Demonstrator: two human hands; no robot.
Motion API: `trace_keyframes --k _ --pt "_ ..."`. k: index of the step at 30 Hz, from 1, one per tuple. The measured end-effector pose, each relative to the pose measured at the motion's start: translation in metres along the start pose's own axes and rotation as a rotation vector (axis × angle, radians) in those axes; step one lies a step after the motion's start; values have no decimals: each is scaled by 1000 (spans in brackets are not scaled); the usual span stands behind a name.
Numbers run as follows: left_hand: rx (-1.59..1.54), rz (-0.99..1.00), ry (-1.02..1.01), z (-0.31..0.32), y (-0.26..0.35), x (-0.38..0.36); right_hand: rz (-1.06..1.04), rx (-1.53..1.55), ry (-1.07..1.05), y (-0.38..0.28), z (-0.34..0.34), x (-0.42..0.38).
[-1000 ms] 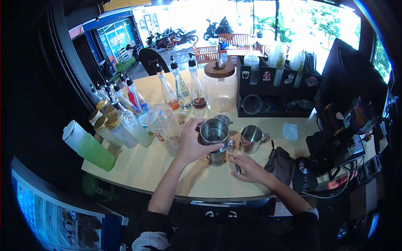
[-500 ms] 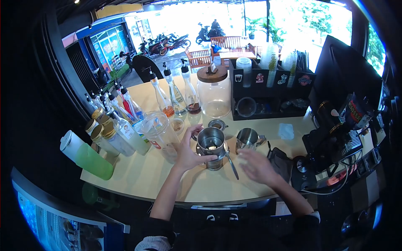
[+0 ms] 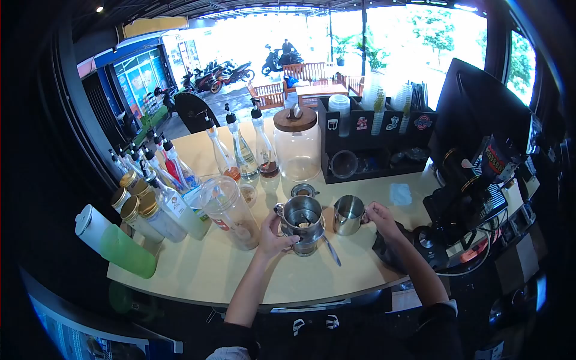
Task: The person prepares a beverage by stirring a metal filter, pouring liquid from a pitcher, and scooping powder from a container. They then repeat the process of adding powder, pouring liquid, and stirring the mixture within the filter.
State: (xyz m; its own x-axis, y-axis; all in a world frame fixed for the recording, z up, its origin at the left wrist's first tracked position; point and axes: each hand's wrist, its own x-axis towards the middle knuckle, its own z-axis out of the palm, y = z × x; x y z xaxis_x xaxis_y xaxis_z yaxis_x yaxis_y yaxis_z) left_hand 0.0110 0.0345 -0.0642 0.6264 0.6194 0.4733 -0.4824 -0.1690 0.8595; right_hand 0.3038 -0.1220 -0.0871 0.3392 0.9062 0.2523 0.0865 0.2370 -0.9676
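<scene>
Left hand (image 3: 271, 236) wraps the steel drip filter (image 3: 302, 216); right hand (image 3: 378, 215) pinches the handle of the small steel pitcher (image 3: 348, 214) just right of it.

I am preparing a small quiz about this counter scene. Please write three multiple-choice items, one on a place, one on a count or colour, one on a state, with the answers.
1. Where does the metal spoon lie?
A. on the counter just right of the steel filter cup
B. inside the glass jar
C. on the black organiser

2. How many pump bottles stand in a row left of the glass jar with the wooden lid?
A. one
B. three
C. six

3. What is the left hand doing?
A. lying flat on the counter
B. holding the steel filter cup
C. lifting the green bottle

Answers: 1 A, the spoon rests on the counter beside the cup's base. 2 B, three pump tops show there. 3 B, its fingers wrap the cup's side, while the right hand touches the handle of the small steel pitcher.
</scene>
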Motion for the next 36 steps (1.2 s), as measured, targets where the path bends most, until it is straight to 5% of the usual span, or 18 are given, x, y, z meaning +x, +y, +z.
trace_keyframes --k 20,36 --pt "206 32 -18 3 5 -3 -212 -164 65 -183 74 33" --pt "194 50 -2 6 7 -2 -245 -622 16 -214 103 41"
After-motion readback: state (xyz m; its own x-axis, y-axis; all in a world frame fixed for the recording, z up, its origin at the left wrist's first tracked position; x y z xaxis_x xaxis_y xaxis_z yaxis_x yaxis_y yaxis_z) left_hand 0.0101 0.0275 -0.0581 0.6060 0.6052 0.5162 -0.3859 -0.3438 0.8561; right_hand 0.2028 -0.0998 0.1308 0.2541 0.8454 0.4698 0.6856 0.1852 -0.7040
